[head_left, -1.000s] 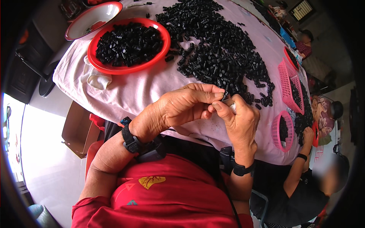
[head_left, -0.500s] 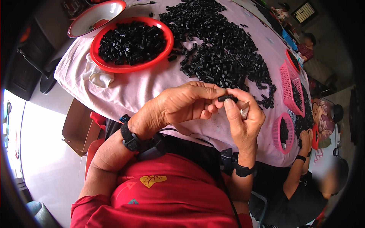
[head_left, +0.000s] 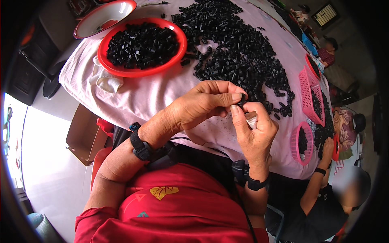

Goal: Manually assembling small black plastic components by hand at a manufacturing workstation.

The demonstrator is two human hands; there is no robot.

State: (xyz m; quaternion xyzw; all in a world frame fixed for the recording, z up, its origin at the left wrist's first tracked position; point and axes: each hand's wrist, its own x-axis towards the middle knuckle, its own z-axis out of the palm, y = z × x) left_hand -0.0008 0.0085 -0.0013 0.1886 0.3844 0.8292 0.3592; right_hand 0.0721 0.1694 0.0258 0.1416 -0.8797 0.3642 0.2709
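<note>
My left hand is closed, thumb and forefinger pinching a small black cylindrical part above the pink cloth. Close against it, my right hand has its thumb tip by the same part. A small pale, flat, blade-like piece is tucked in the curled fingers of that hand; most of it is hidden. Beyond both hands spreads a large heap of similar black parts. To the left of the heap, a red-rimmed basin holds many more of them.
A white enamel basin with a red rim stands at the far left, near a crumpled white glove-like cloth. Pink baskets line the right side. A co-worker in black sits at the right. A cardboard box is below the table's left edge.
My left thumb and fingers have closed further over the black part, covering more of it. My right hand has shifted slightly left, and its pale piece now shows at a different angle.
</note>
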